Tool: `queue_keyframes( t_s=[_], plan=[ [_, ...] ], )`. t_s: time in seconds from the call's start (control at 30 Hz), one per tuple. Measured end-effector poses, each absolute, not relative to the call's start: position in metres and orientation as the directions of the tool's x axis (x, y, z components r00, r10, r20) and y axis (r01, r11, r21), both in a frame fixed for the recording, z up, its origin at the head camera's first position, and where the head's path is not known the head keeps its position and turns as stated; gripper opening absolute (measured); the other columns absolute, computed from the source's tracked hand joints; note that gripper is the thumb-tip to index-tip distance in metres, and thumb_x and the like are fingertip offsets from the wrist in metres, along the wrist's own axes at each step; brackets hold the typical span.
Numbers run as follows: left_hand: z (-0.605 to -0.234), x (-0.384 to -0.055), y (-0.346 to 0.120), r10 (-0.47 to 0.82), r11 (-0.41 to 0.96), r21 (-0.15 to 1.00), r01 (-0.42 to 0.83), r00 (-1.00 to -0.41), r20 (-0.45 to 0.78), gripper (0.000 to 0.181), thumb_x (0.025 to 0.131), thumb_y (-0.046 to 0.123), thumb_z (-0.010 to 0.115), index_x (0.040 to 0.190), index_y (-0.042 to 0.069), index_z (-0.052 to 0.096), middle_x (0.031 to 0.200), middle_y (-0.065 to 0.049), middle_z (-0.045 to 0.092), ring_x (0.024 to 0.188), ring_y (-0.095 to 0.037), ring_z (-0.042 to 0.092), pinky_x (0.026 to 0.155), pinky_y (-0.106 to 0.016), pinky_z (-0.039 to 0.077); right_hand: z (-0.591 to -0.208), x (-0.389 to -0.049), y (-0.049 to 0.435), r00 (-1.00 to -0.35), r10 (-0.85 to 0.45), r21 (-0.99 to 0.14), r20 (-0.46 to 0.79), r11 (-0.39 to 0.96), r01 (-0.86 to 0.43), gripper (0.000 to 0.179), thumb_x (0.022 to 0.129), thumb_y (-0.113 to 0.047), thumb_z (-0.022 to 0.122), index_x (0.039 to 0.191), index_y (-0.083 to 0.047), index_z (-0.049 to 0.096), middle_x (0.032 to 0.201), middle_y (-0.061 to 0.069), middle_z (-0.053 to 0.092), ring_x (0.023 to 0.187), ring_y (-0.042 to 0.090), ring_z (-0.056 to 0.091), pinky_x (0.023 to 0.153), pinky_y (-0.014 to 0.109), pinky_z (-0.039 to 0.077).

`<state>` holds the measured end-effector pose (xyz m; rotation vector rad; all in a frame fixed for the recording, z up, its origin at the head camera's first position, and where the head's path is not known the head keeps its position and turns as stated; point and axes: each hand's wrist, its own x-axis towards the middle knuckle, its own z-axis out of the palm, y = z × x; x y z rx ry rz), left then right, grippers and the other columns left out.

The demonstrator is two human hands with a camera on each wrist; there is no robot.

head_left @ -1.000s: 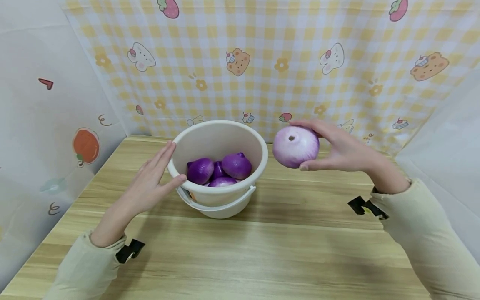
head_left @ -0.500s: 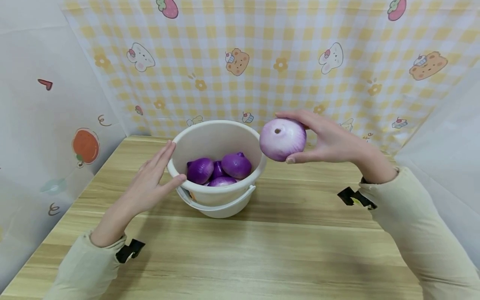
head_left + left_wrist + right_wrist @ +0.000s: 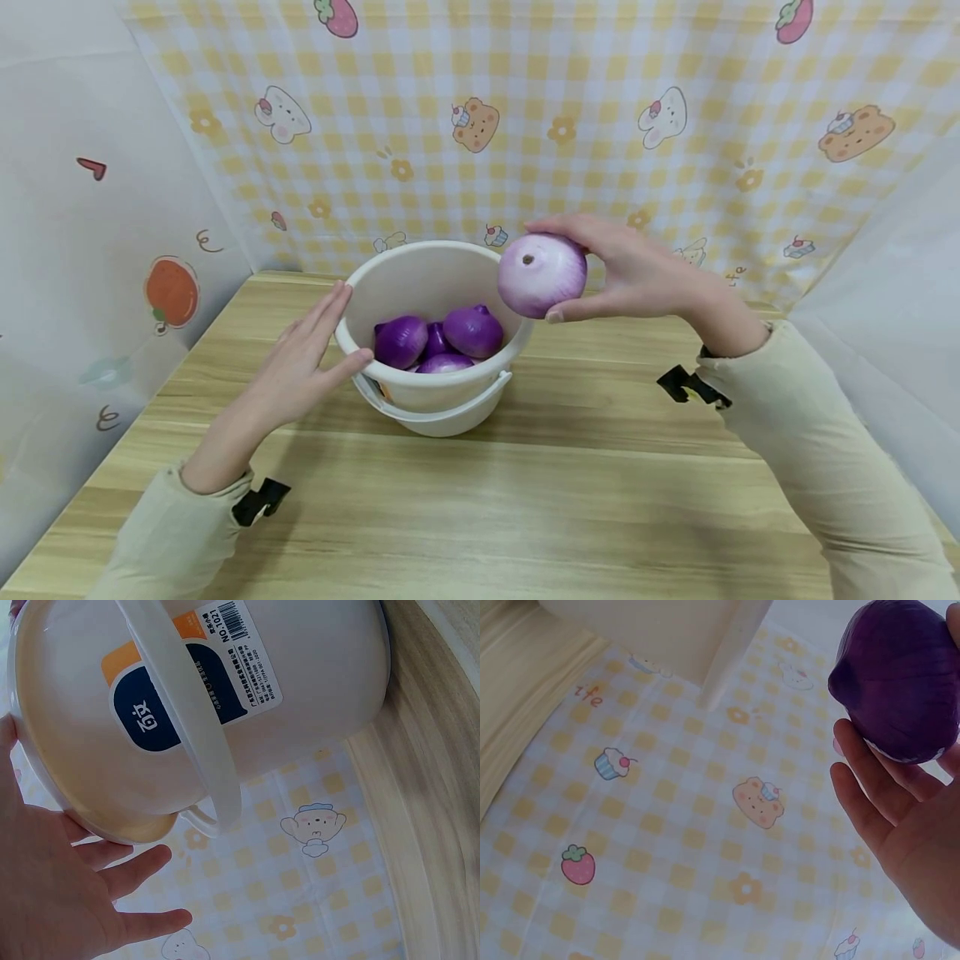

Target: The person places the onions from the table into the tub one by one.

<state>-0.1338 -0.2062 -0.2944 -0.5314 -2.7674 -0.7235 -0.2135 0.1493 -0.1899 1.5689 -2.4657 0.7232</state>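
Observation:
My right hand (image 3: 630, 271) holds a purple onion (image 3: 542, 275) by its sides, thumb below and fingers over the top, at the right part of the bucket's rim. Its pale root end faces the head camera; the right wrist view shows the dark pointed end of the onion (image 3: 904, 679). The white bucket (image 3: 442, 423) stands upright with several purple onions (image 3: 402, 340) lying inside. Against the bucket's left rim rests my left hand (image 3: 292, 375), fingers spread and fairly straight. In the left wrist view, the thumb and fingers of the left hand (image 3: 60, 892) touch the rim.
The bucket's white handle (image 3: 450, 419) hangs down at the front. A wooden table (image 3: 487, 517) lies under everything. Behind it hangs a yellow checked cloth (image 3: 525, 175), with white printed sheets at the left (image 3: 112, 225) and right.
My right hand has carried the onion leftward and slightly up, from beside the bucket to over its right rim. The left hand and the bucket have stayed in place.

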Motion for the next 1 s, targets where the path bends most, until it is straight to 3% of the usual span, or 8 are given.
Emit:
queue_keyframes(
  t_s=[0.47,1.0],
  plan=[
    [-0.295,-0.134,-0.206,0.287,0.81,0.43,0.399,-0.909,0.303,0.076,0.087,0.044,0.049,0.143,0.012,0.009,0.146,-0.008,0.007,0.129,-0.033,0.013,0.095,-0.061,0.011,-0.184,-0.221,0.126,-0.379,-0.838,-0.3,0.393,0.274,-0.914,0.074,0.068,-0.031,0.076,0.129,-0.007,0.042,0.122,0.002,0.047,0.109,0.014,0.043,0.087,0.034,0.037],
    [-0.296,-0.134,-0.207,0.279,0.815,0.423,0.396,-0.908,0.312,0.076,0.087,0.044,0.049,0.143,0.012,0.009,0.146,-0.007,0.007,0.129,-0.033,0.014,0.096,-0.059,0.012,-0.185,-0.233,0.106,-0.442,-0.824,-0.346,0.353,0.324,-0.88,0.075,0.072,-0.033,0.073,0.132,-0.006,0.038,0.125,0.004,0.045,0.111,0.013,0.041,0.088,0.031,0.038]
  ],
)
